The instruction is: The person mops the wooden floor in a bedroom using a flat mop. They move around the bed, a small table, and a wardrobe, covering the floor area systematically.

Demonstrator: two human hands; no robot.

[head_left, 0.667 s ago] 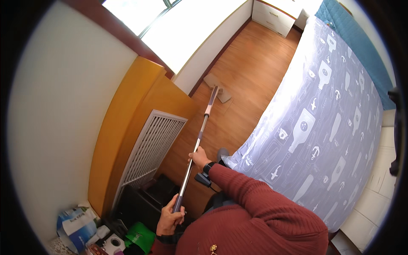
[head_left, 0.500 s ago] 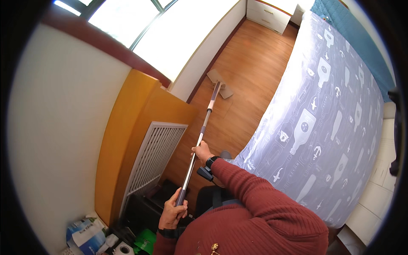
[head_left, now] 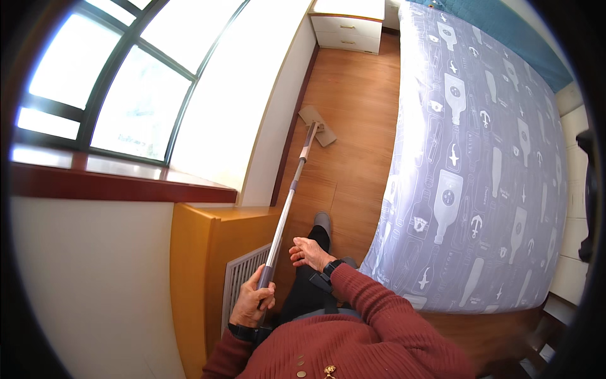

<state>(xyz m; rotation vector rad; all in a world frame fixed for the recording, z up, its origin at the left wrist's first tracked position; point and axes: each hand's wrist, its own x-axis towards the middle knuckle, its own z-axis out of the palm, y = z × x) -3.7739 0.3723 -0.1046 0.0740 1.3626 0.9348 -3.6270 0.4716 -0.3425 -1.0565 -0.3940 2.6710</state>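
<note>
My left hand grips the top end of a long metal mop handle. The handle runs away from me to a flat rectangular mop head, which rests on the wooden floor near the white wall under the window. My right hand is off the handle, just to its right, with the fingers loosely spread and nothing in it. A dark watch sits on that wrist. Below the hands I see my dark trousers and one grey shoe.
A bed with a grey patterned cover fills the right side. A white drawer unit stands at the far end of the floor strip. On the left are a large window, a red-brown sill and an orange cabinet with a white grille.
My right hand has let go of the mop handle and now hovers beside it. My view has swung toward the window, and the mop head lies closer to the wall.
</note>
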